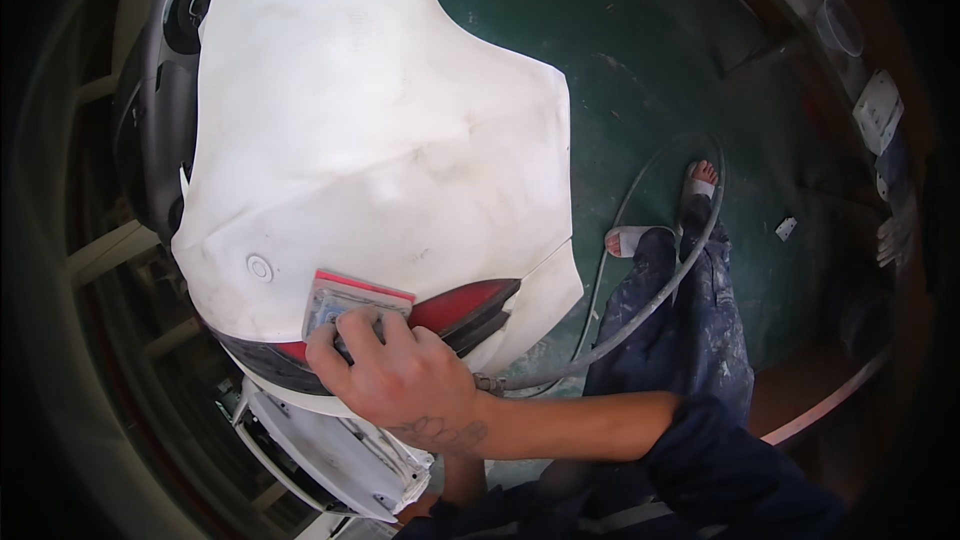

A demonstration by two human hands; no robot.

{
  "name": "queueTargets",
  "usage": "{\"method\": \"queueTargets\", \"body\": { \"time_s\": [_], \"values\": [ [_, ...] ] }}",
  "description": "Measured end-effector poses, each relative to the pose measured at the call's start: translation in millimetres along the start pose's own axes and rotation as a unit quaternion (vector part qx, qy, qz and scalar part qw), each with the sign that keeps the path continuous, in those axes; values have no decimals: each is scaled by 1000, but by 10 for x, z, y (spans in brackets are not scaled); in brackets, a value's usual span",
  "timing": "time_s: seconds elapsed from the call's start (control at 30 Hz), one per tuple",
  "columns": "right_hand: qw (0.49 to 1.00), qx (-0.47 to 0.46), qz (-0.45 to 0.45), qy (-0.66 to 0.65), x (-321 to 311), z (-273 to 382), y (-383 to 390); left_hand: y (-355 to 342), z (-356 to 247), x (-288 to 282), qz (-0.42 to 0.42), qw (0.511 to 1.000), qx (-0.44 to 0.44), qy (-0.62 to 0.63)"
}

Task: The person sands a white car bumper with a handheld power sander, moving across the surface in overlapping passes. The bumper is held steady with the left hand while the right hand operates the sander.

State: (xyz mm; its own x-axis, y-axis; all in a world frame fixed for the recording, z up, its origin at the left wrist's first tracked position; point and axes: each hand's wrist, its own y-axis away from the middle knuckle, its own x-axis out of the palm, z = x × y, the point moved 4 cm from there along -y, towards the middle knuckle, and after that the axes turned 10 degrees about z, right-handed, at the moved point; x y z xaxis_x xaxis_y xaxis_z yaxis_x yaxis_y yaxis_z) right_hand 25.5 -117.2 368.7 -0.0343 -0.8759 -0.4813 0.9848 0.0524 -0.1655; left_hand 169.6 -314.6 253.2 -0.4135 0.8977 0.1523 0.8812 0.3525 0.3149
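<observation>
My right hand (395, 365) grips a sander (350, 295) with a grey body and red pad edge, held on the white car body panel (380, 120) just above the red and dark tail lamp (465, 310). A small round fitting (259, 268) sits on the panel left of the sander. A grey hose (640, 315) runs from beside my right wrist and loops round toward my feet. My left forearm (462, 480) shows beneath the right one; my left hand is hidden.
A dark car (160, 140) borders the panel at left, with loose body parts (320, 440) below. My sandalled feet stand on the green floor (620, 60). Along the right are a clear container (838, 25), a white item (878, 110) and a glove (890, 240).
</observation>
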Motion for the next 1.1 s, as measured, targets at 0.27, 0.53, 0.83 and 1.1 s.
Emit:
{"method": "queueTargets", "body": {
  "time_s": [0.27, 0.53, 0.83, 1.1],
  "values": [
    [965, 171, -45, -195, -128, -1566, 522, -61, -202, 418, -170, 981, 67, -65],
    [906, 318, -127, -248, -128, -1735, 517, -111, -177, 324, -136, 985, 68, -82],
    [918, 303, -129, -221, 37, -1978, 736, -107, -208, 433, -162, 981, 64, -89],
    [910, 304, -138, -244, 77, -1947, 820, -136, -199, 249, -154, 981, 62, -101]
  ]
}}
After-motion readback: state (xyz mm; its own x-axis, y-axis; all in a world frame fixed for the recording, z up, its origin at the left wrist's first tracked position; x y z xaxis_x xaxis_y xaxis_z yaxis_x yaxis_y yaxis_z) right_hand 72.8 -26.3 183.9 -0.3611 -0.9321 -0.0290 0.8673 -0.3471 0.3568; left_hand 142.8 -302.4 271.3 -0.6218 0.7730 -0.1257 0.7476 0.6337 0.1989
